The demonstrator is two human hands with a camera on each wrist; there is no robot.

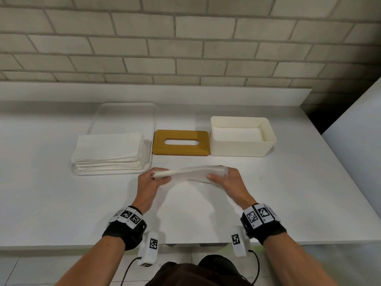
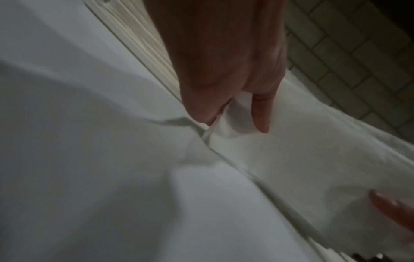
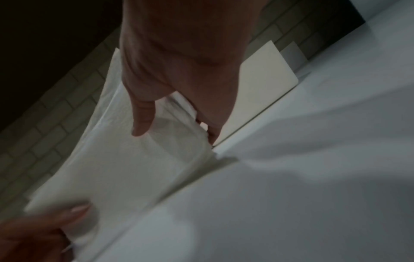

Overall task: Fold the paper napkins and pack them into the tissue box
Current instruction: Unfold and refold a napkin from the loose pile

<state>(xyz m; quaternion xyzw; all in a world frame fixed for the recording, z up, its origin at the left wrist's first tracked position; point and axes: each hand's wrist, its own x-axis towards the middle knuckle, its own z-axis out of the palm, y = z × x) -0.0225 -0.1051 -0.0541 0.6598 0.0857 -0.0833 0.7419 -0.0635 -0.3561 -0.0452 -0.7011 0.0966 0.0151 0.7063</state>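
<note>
A single napkin (image 1: 191,174) was held up just above the counter (image 1: 61,203), pinched at its left end by the left hand (image 1: 151,180) and at its right end by the right hand (image 1: 226,180), apparently so that 1 half could be brought over the other. The open box (image 1: 243,139), its lid (image 1: 181,148) set aside, stood ready beyond; the unfolded stack (image 1: 109,153) lay on a tray (image 1: 123,116).

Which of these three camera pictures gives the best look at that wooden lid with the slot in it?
The head view. There the wooden lid lies flat on the counter, fully visible between the napkin stack and the open tissue box. The left wrist and right wrist views show no part of it; the held napkin fills them.
</note>
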